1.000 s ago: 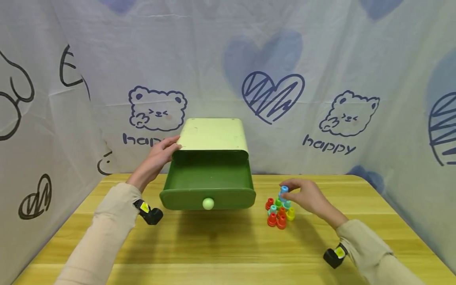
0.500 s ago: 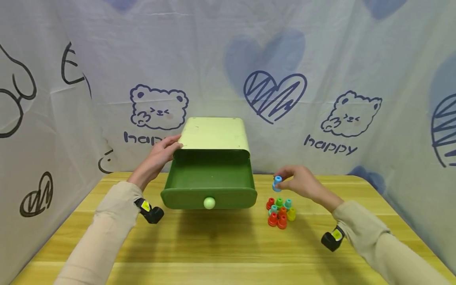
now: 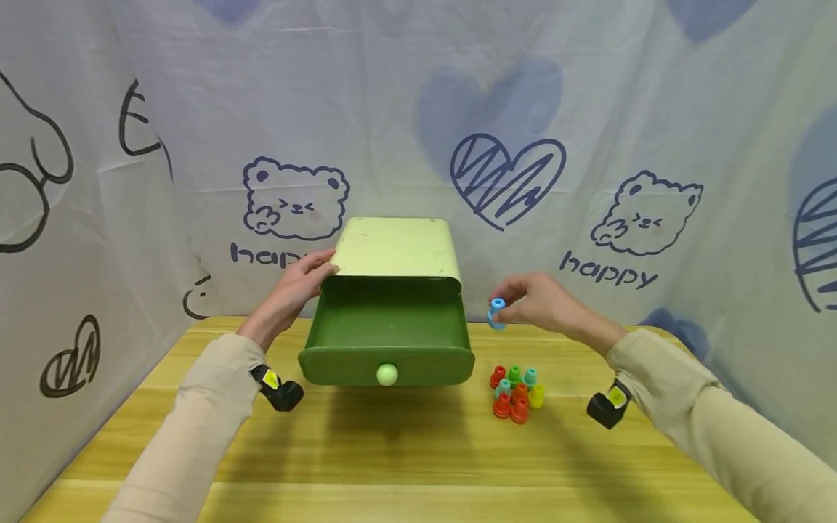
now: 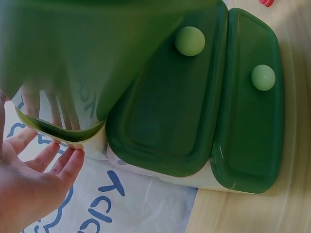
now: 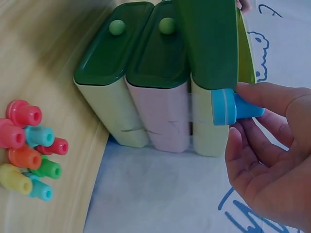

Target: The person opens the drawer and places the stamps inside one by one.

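My right hand pinches a blue plastic peg between thumb and fingers, raised to the right of a drawer unit. The peg has a wide base and a narrower, hollow end, clearly seen in the right wrist view. The unit's top green drawer, with a pale round knob, is pulled out, and no contents show inside it. At the unit's upper left side rests my left hand. In the left wrist view, its fingertips touch the pale side wall, fingers fairly straight.
Several coloured pegs stand clustered on the wooden table, right of the unit. Two lower drawers with green fronts are shut, seen in the wrist views. A printed cloth hangs behind the table.
My right hand has lifted the blue peg from the cluster, moving upward and left towards the drawer unit. The left hand stays on the unit's side.
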The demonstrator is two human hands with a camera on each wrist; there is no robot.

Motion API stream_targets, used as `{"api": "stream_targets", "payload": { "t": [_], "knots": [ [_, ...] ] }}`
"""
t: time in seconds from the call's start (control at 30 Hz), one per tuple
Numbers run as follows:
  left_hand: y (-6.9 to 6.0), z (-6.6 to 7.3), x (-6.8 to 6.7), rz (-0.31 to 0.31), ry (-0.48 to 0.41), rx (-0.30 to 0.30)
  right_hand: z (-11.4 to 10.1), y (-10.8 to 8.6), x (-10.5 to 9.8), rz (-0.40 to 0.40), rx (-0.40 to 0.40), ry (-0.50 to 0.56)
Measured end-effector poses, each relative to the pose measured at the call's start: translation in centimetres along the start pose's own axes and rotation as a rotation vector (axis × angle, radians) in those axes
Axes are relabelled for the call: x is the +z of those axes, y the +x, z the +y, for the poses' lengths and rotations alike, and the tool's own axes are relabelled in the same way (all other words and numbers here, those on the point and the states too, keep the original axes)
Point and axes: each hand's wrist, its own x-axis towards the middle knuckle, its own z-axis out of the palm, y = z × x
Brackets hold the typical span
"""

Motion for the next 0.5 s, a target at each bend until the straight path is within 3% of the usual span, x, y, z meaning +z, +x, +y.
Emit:
{"api": "stream_targets", "payload": {
  "t": [0.3,0.5],
  "knots": [
    [0.1,-0.1,0.1,0.006,-0.003,-0.012,-1.7,1.7,-0.8,-0.036,-0.013,0.026],
    [0.1,-0.1,-0.1,0.001,-0.003,-0.013,-3.8,3.3,-1.0,-0.124,-0.024,0.059]
  ]
}}
